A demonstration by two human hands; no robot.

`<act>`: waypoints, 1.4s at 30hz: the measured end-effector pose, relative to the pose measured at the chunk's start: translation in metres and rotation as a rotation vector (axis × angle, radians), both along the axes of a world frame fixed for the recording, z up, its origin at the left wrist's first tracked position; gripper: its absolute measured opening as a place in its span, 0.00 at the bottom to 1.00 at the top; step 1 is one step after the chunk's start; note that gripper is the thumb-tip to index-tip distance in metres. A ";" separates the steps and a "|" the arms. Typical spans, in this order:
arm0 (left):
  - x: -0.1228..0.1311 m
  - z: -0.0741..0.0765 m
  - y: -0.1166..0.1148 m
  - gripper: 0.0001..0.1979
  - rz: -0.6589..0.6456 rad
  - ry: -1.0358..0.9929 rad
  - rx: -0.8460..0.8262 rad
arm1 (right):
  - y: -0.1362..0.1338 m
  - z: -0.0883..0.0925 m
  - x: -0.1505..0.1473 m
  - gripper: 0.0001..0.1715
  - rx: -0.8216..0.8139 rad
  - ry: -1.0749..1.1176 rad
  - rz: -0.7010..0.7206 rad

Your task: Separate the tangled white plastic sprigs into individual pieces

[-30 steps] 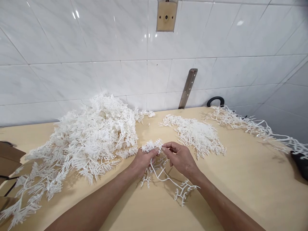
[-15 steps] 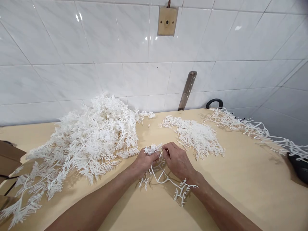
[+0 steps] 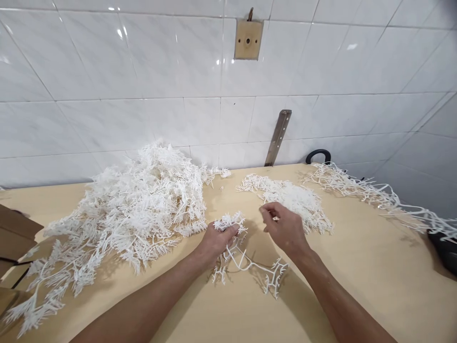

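Observation:
My left hand [image 3: 217, 240] is closed around a white plastic branch [image 3: 250, 264]. Feathery tips show above its thumb, while thin, barer forked stems hang down toward the tabletop. My right hand [image 3: 283, 226] is apart from that branch, at the near left edge of a small heap of white sprigs [image 3: 285, 190]. Its thumb and index finger are pinched together; whatever is between them, if anything, is too small to make out. To the left of both hands spreads a large pile of bushy white branches [image 3: 143, 205].
Bare white stems [image 3: 364, 186] lie along the right back edge of the wooden table [image 3: 374, 267]. A black curved handle [image 3: 319, 153] and a black object [image 3: 442, 250] are beside them. A cardboard box [image 3: 17, 233] stands at left. Behind, a metal strip [image 3: 278, 138] leans against the tiled wall.
My right hand has left the branch and moved right, toward the small heap of sprigs. My left hand keeps its grip on the branch in nearly the same place.

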State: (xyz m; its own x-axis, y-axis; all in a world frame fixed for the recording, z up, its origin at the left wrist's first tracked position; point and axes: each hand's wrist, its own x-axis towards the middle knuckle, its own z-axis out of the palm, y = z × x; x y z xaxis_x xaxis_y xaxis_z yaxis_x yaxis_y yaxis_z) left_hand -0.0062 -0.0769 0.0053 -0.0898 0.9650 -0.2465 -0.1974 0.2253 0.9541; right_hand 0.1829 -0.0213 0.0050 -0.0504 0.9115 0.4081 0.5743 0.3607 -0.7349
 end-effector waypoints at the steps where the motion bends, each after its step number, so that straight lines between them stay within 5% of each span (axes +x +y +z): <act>1: 0.000 0.002 -0.001 0.18 0.002 -0.002 0.002 | -0.006 0.001 -0.007 0.16 -0.040 0.037 0.096; 5: -0.001 0.007 -0.001 0.17 -0.010 -0.011 0.008 | -0.022 0.001 -0.027 0.15 -0.123 0.062 0.272; 14: 0.000 0.007 0.001 0.19 -0.035 0.001 -0.012 | -0.023 -0.002 -0.030 0.11 -0.015 0.014 0.284; 21: -0.004 0.001 0.003 0.23 -0.095 -0.028 -0.019 | -0.023 0.003 -0.028 0.18 -0.415 0.236 0.401; 24: -0.006 -0.001 0.005 0.23 -0.129 -0.011 -0.050 | -0.021 0.001 -0.027 0.19 -0.468 0.292 0.416; 30: -0.007 0.003 0.004 0.23 -0.153 0.032 -0.040 | -0.021 0.001 -0.028 0.18 -0.418 0.203 0.387; 38: -0.004 0.006 0.003 0.24 -0.104 0.052 0.007 | -0.022 0.002 -0.028 0.09 -0.138 -0.052 0.370; 42: -0.004 0.004 0.004 0.23 -0.103 0.096 0.017 | -0.023 0.004 -0.028 0.09 -0.182 -0.025 0.387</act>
